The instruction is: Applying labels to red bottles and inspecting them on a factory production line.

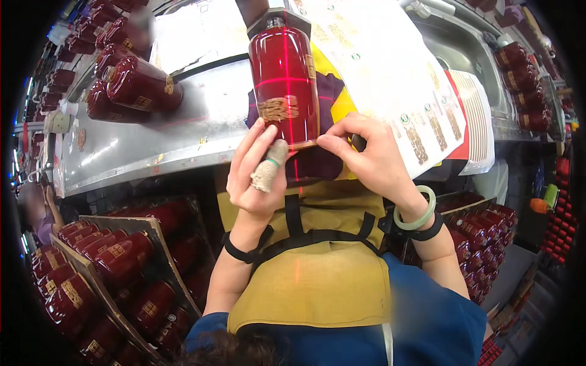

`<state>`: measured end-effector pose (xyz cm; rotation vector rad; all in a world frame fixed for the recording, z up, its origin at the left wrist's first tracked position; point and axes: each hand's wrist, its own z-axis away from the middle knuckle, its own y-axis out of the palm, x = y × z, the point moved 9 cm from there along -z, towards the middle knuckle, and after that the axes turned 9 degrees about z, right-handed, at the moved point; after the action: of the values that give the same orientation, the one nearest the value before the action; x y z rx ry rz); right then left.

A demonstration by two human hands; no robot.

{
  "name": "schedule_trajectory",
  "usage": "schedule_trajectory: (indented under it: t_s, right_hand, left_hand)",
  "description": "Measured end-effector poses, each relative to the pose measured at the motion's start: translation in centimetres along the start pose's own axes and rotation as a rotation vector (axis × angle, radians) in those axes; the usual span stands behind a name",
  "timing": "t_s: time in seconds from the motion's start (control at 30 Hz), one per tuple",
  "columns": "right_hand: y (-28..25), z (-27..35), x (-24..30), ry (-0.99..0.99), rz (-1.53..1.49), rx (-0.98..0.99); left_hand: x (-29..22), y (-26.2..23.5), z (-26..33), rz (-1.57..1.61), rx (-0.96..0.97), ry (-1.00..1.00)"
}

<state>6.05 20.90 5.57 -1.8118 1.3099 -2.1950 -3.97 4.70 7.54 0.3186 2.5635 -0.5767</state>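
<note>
Evidently, the red bottle [282, 64] lay on its side on a purple cloth [329, 91], its neck toward a dark angular block [302, 25] and its base toward the person. A gold label [279, 108] sat near the base, and red light lines crossed the glass.

The left hand [253, 174] had its fingers extended, tips resting against the lower left of the bottle, one digit in a fabric cover [265, 174]. The right hand [373, 155] brought thumb and forefinger close together at the lower right edge; whether they pinched anything could not be told.

The rounded glass seemed likely to roll if the hands pushed unevenly, which might have put the label out of line with the light. A sleeve-like cover could have dulled touch or snagged the label's edge, and the pale bangle [416, 210] might have knocked the bench [201, 104].

The thin line along the base was too fine to identify, the bottle's underside was hidden, and the farthest bottles blurred toward the dark rim.
</note>
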Motion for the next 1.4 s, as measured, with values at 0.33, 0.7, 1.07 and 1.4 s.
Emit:
schedule_trajectory:
  t_s: [0.33, 0.7, 1.07, 1.4]
  right_hand:
    - [-0.5, 0.0, -0.1, -0.025, 0.0, -0.03]
    - [0.2, -0.1, 0.2, -0.01, 0.004, -0.002]
    - [0.1, -0.2, 0.2, -0.027, 0.023, -0.005]
    - [0.8, -0.1, 1.6, -0.038, -0.058, -0.009]
  left_hand:
    - [-1.3, 0.5, 0.6, -0.113, 0.05, 0.098]
    - [0.5, -0.1, 0.4, 0.043, -0.004, -0.065]
    - [-1.7, 0.8, 0.5, -0.143, 0.064, 0.094]
    - [1.0, -0.4, 1.3, 0.077, -0.034, -0.096]
